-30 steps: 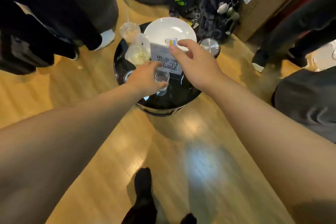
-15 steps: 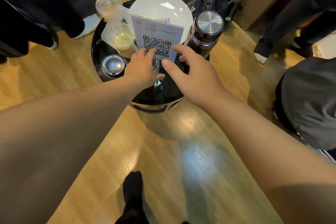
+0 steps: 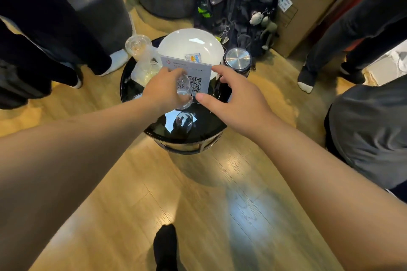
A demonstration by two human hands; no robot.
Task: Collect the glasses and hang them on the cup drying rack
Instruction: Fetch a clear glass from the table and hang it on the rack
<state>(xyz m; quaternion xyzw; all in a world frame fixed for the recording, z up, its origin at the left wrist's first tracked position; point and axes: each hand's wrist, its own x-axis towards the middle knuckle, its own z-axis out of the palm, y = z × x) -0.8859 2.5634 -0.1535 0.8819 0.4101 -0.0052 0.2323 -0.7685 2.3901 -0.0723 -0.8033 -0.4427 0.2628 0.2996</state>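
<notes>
A small clear glass is held above a round black side table, gripped by my left hand. The glass's reflection shows on the glossy tabletop just below it. My right hand hovers to the right of the glass with fingers spread and nothing in it, thumb close to the glass. No cup drying rack is in view.
On the table stand a white plate, a QR-code sign, a dark flask with a steel lid, a plastic cup with a straw and a plastic bag. People's legs, a backpack and cardboard boxes surround it.
My left hand has lifted the glass off the tabletop. My right hand stays open beside it, and the view has pulled back slightly.
</notes>
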